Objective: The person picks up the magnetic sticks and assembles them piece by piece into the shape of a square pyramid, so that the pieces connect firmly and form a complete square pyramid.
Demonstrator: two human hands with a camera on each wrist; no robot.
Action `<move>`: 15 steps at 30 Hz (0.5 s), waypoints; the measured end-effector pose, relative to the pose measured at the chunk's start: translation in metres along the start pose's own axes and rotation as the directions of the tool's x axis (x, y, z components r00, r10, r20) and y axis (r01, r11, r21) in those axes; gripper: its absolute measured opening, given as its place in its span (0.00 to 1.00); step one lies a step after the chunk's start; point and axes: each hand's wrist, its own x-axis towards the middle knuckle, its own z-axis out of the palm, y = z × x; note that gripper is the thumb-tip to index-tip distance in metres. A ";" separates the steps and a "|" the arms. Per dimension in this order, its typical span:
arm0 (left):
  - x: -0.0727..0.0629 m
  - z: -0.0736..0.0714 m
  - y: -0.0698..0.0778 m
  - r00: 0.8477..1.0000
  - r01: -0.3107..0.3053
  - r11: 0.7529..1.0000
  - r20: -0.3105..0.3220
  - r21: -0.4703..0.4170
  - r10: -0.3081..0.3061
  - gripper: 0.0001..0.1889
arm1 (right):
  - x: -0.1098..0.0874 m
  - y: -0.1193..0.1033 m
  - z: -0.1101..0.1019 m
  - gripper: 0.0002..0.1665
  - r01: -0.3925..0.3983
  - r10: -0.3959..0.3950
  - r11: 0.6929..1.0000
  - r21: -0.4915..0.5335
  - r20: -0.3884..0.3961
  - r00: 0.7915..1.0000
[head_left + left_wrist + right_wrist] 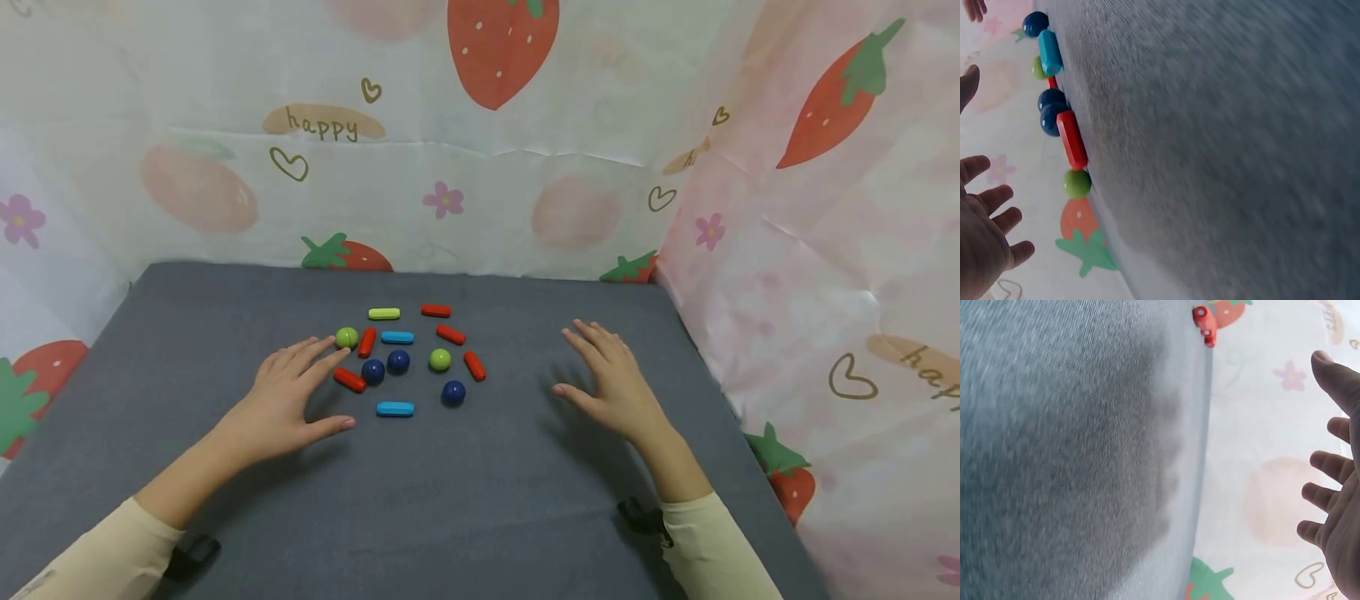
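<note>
Hovering empty, fingers spread wide: left hand (281,402) left of nearer light-blue faceted plastic-looking rod (395,409), right hand (617,385) well to rod's right. Glossy dark-blue ball (453,393) sits right of rod, presumably kept from rolling by flat grey cloth (465,508).

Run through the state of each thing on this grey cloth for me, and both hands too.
Left hand: open, fingers spread, holding nothing
Right hand: open, holding nothing
Five red sticks: lying flat, at differing angles
Two light blue sticks: lying flat, roughly parallel
Yellow-green stick: lying flat
Three dark blue balls: ungrasped, two close together
Two green balls: ungrasped, apart
Grey cloth: spread out
</note>
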 end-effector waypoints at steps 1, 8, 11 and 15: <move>0.002 0.001 0.001 1.000 0.002 1.000 0.008 -0.014 -0.002 0.50 | 0.001 -0.001 0.001 0.51 -0.002 0.002 1.000 0.008 0.002 1.000; 0.010 0.008 0.010 0.999 0.001 0.996 0.040 -0.092 0.003 0.45 | 0.007 -0.008 0.007 0.50 -0.005 0.004 0.997 0.076 0.012 1.000; 0.013 0.013 0.013 0.999 -0.001 0.995 0.052 -0.101 0.007 0.42 | 0.011 -0.011 0.011 0.50 -0.017 0.014 0.994 0.107 0.030 0.999; 0.018 0.020 0.016 0.997 0.009 0.993 0.077 -0.118 0.000 0.39 | 0.015 -0.015 0.017 0.49 -0.031 0.024 0.989 0.146 0.054 0.998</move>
